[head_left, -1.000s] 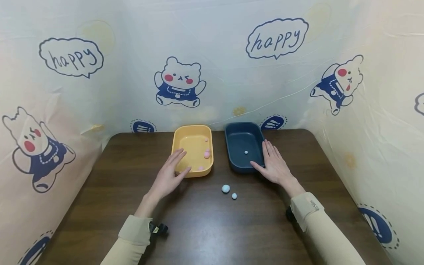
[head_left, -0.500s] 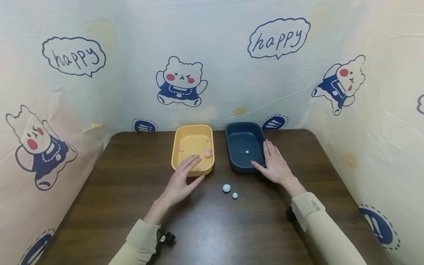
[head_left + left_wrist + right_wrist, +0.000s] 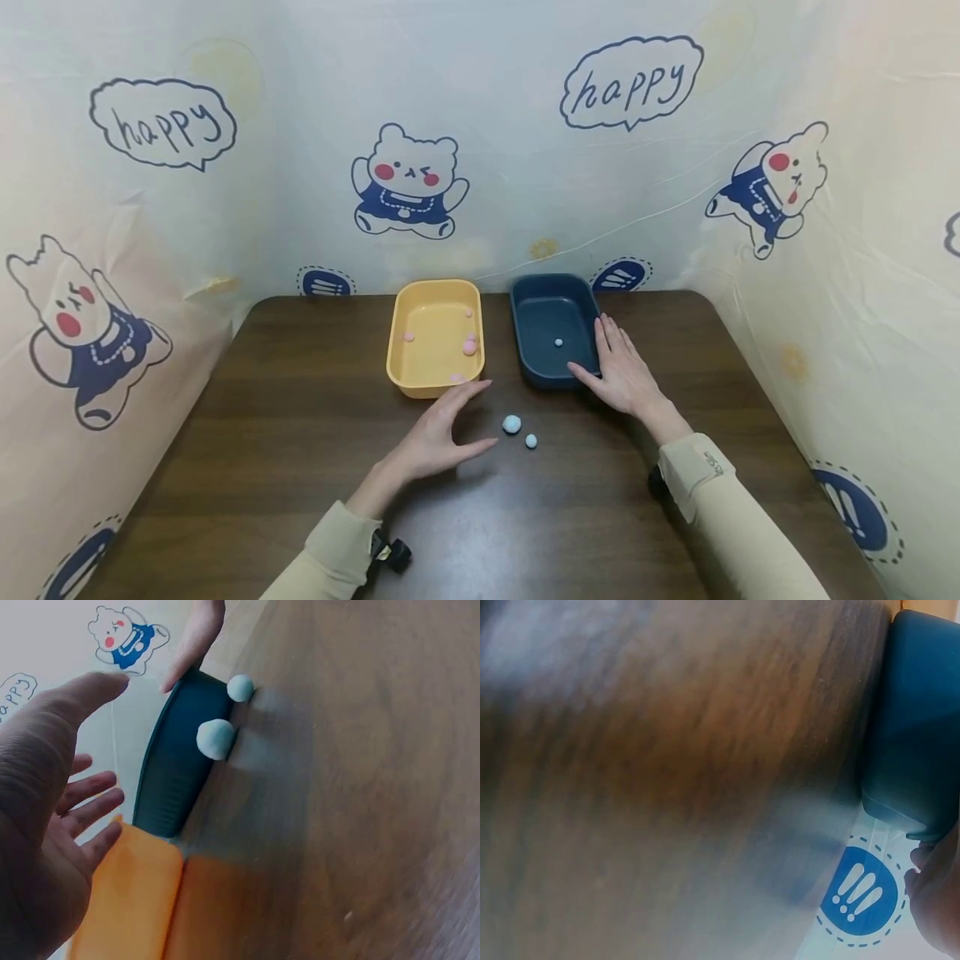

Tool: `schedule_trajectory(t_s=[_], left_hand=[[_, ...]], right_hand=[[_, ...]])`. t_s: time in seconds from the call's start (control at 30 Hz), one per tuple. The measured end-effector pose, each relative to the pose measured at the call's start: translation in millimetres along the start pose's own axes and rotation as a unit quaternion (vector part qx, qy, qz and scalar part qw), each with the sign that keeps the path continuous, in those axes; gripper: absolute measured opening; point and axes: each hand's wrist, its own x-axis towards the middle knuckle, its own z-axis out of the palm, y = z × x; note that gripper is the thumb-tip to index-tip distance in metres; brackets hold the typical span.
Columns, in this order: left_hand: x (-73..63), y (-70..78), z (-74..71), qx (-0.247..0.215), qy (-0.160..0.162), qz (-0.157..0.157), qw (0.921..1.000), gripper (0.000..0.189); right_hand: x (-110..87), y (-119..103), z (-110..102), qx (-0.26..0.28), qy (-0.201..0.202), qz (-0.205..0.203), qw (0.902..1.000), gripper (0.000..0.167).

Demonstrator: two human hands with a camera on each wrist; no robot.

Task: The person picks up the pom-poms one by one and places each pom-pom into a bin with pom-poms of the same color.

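Observation:
In the head view my left hand (image 3: 435, 437) hovers in front of the yellow tray, thumb and fingers spread with nothing between them. Just right of its fingertips lie a larger light-blue ball (image 3: 512, 424) and a smaller light-blue ball (image 3: 531, 442) on the table. My right hand (image 3: 624, 373) rests against the right side of the dark blue tray (image 3: 531, 367), fingers straight along the rim and thumb at the front corner. One tiny light-blue ball (image 3: 558, 342) sits inside that tray. The left wrist view also shows both table balls before the blue tray (image 3: 169, 765).
The yellow tray (image 3: 401, 367) stands left of the blue one, with a narrow gap between. Several small pink balls (image 3: 469, 347) lie in it. A printed curtain (image 3: 510, 167) rises behind the brown table (image 3: 247, 433) and along its sides.
My left hand has moved right and toward me, from over the yellow tray to beside the light-blue balls. A pink ball at the tray's left is uncovered. The right hand stays put.

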Motion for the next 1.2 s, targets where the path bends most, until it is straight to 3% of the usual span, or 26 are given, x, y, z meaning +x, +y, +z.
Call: schedule_trajectory(t_s=[0.17, 0.63, 0.87, 0.97, 1.2], left_hand=[[3.1, -2.9, 8.7, -0.024, -0.031, -0.024, 0.9989, 0.081], [16.8, -9.3, 31.5, -0.045, -0.044, -0.069, 0.9956, 0.064], [21.5, -22.0, 48.4, -0.033, -0.002, 0.0, 0.9994, 0.053], [24.2, -26.4, 52.2, -0.026, 0.002, 0.019, 0.9995, 0.049], [31.3, -38.5, 63.2, -0.024, -0.001, 0.002, 0.9997, 0.046]], right_hand=[[1.4, 1.7, 0.7, -0.003, 0.001, -0.001, 1.0, 0.109], [1.5, 1.1, -0.8, 0.001, -0.004, 0.003, 1.0, 0.109], [1.3, 1.3, -0.6, 0.003, -0.004, -0.001, 1.0, 0.109], [1.2, 1.5, -1.2, 0.004, -0.004, 0.001, 1.0, 0.108], [1.8, 2.0, -1.8, 0.008, -0.006, 0.004, 0.9999, 0.109]])
